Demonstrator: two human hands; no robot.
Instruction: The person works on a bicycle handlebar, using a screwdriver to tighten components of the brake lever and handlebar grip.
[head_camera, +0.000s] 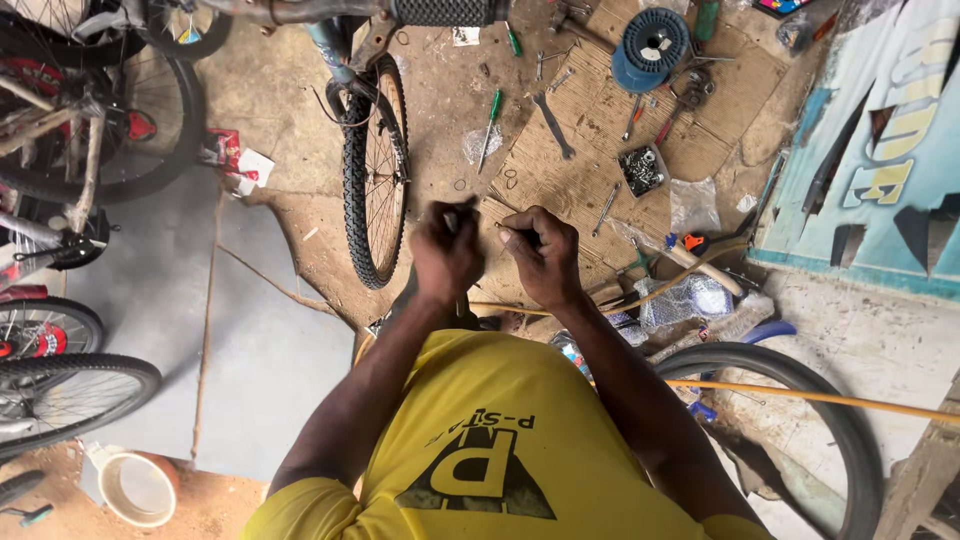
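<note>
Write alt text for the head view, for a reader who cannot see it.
Seen from above, a person in a yellow shirt holds both hands together, left hand and right hand pinching something small and dark. Ahead stands a bicycle wheel; a screwdriver, a wrench and a blue spool lie on cardboard.

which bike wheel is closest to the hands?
The upright knobby front wheel just ahead of the left hand and right hand. The wheels at far left and the tyre at lower right lie farther off.
</note>
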